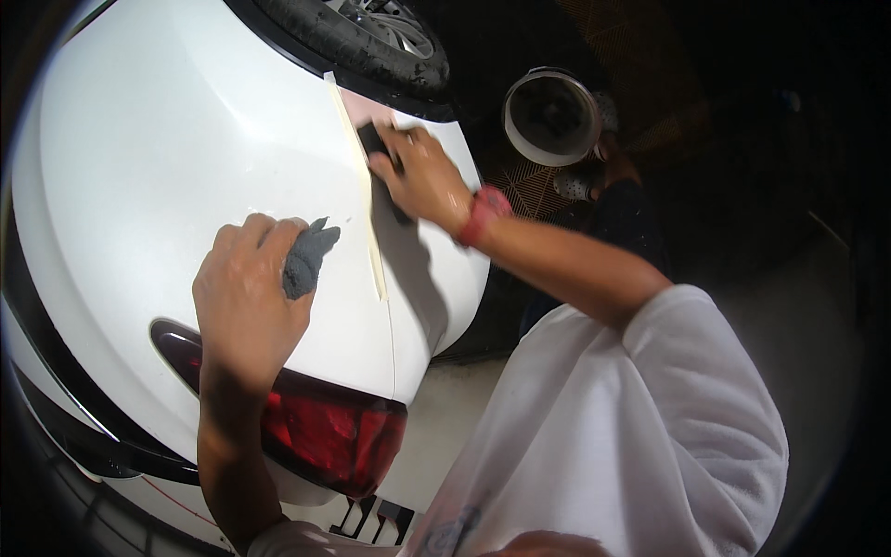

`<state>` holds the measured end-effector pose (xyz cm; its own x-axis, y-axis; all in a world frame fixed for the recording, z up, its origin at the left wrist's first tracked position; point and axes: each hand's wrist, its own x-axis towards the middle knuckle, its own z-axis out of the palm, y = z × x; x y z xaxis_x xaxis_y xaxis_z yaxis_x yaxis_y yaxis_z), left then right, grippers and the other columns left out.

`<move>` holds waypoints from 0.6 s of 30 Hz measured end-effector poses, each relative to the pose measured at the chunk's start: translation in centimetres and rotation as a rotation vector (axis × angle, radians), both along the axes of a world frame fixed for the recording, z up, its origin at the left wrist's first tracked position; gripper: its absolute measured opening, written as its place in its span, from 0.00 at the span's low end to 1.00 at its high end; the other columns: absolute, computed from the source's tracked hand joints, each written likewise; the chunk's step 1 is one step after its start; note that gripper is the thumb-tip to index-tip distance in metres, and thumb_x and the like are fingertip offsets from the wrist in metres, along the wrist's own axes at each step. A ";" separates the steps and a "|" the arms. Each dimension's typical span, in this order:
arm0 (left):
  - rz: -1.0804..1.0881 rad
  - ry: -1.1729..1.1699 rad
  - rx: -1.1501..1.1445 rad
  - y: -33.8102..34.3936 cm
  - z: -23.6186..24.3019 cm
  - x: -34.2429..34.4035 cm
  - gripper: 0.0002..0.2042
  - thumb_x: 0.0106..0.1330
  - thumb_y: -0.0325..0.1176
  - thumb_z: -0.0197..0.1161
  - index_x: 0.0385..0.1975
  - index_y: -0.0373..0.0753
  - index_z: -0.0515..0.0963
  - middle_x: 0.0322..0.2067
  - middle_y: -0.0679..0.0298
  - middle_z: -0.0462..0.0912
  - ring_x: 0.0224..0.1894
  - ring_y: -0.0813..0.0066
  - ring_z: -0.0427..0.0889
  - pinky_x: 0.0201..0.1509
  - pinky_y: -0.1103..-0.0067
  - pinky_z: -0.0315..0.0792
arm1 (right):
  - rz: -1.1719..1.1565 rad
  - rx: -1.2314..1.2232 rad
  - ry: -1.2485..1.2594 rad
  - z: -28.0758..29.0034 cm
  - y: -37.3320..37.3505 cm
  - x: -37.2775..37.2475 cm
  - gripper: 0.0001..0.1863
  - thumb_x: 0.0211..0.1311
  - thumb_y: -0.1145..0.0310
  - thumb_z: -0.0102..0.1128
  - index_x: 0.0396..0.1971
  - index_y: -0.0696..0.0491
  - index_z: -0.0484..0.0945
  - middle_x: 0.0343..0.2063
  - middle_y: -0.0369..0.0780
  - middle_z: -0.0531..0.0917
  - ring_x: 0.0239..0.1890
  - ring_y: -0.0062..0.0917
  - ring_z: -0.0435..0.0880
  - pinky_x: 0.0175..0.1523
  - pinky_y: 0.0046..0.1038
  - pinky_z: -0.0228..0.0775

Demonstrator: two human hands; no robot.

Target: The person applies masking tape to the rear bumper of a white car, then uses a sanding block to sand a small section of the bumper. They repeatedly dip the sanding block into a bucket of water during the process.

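The right hand (422, 176), near the upper middle of the frame, is curled down over a small dark block (374, 141), fingers pressing it flat against the white car body panel (167, 148); only the block's upper end shows past the knuckles. A red band (483, 215) circles that wrist, and the bare forearm runs down to a white sleeve (650, 408) at lower right. The left hand (249, 292), left of centre, is closed around a crumpled grey pad (306, 258), which sticks out between thumb and fingers and rests on the panel. Between the two hands a strip of pale masking tape (364, 200) runs down the panel along a seam, just beside the dark block and a little to the right of the grey pad. Just below the left hand sits a red tail light (334, 436), the left forearm crossing over it. At the top of the frame, above the block, a dark tyre with a silver rim (371, 37) curves along the panel's edge. To the right of it, in the dim upper right, a round white-rimmed container (550, 116) stands on a dark floor (742, 232).
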<state>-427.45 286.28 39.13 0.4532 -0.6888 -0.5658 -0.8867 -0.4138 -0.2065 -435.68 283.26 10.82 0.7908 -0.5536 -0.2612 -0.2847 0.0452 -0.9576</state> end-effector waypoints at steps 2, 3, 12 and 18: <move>-0.007 0.004 0.000 0.0 -0.2 -0.1 0.20 0.54 0.22 0.76 0.49 0.39 0.86 0.44 0.60 0.86 0.46 0.55 0.84 0.51 0.64 0.80 | 0.024 0.064 0.023 1.8 1.1 -3.7 0.27 0.76 0.60 0.63 0.71 0.53 0.76 0.62 0.57 0.77 0.62 0.53 0.80 0.64 0.49 0.77; -0.015 0.002 -0.005 0.0 -0.2 0.0 0.20 0.54 0.22 0.76 0.49 0.39 0.86 0.44 0.60 0.86 0.46 0.55 0.84 0.50 0.64 0.80 | 0.014 0.038 -0.006 1.3 0.8 -3.6 0.28 0.77 0.57 0.61 0.71 0.54 0.76 0.61 0.56 0.79 0.61 0.53 0.80 0.64 0.48 0.78; -0.016 -0.006 -0.008 0.2 -0.3 -0.1 0.20 0.54 0.23 0.76 0.50 0.39 0.86 0.43 0.60 0.85 0.45 0.55 0.83 0.49 0.64 0.80 | -0.051 -0.045 -0.012 0.3 2.5 -3.5 0.28 0.75 0.59 0.62 0.70 0.54 0.77 0.60 0.57 0.80 0.61 0.51 0.81 0.64 0.48 0.78; -0.056 0.009 -0.013 -0.6 -0.1 -0.3 0.20 0.55 0.24 0.76 0.50 0.40 0.86 0.42 0.61 0.85 0.45 0.56 0.83 0.49 0.64 0.80 | -0.080 -0.011 0.133 -5.1 -2.0 1.6 0.29 0.72 0.58 0.67 0.68 0.55 0.79 0.61 0.54 0.83 0.63 0.49 0.83 0.65 0.44 0.78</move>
